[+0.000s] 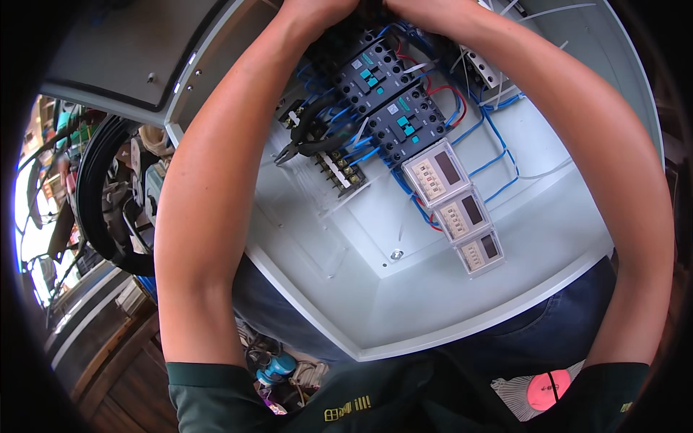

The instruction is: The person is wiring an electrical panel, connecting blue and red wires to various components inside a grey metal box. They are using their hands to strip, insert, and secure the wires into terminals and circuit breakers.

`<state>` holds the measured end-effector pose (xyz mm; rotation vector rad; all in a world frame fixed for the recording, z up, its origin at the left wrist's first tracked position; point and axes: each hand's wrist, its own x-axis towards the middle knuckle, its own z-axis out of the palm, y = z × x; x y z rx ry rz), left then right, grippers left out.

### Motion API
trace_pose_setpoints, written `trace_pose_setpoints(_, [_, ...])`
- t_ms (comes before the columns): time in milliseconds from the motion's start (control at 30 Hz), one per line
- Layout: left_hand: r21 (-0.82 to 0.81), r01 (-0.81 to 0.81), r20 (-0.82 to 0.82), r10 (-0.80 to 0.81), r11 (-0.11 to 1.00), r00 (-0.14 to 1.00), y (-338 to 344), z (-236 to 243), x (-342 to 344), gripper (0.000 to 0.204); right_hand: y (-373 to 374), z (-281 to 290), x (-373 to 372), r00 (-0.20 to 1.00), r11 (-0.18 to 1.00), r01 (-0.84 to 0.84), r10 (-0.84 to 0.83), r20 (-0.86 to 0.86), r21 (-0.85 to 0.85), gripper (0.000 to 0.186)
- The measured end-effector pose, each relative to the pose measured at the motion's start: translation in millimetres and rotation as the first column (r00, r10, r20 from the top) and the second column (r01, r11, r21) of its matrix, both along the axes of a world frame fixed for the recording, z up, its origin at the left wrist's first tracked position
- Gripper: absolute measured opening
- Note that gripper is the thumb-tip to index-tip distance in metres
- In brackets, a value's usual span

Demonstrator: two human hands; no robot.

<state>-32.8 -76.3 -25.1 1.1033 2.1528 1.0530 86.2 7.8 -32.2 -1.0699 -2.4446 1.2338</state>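
Both my forearms reach over the grey metal enclosure [375,303] on my lap. My left hand [317,11] and my right hand [415,11] are at the top edge, fingers cut off or in shadow, so I cannot see what they hold. Below them are two dark contactors [406,123] with blue and red wires [491,159]. Black pliers [303,141] lie among wires at their left, above a terminal strip [339,171]. Three clear-cased timer modules [437,173] step downward from the lower contactor. A pale terminal block [480,68] is partly behind my right forearm.
The enclosure's door [126,43] stands open at upper left. Left of it are a coil of black cable [97,195] and clutter. A dark wooden piece [108,361] is at lower left. A blue-and-black tool [274,368] and a round pink object [541,393] lie below the enclosure.
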Motion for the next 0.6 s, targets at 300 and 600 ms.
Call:
trace_pose_setpoints(300, [-0.102,0.144,-0.241,-0.165,0.984,0.956,-9,6,-9,0.029,-5,-16,-6,0.992,0.988,0.093,-0.082,-0.094,0.120,0.024])
trace_pose_setpoints(600, [-0.193,0.272,-0.190,-0.308,0.943,0.932,-22,12,-10,0.026,18,31,22,0.967,0.956,-0.255,0.251,-0.047,-0.145,0.021])
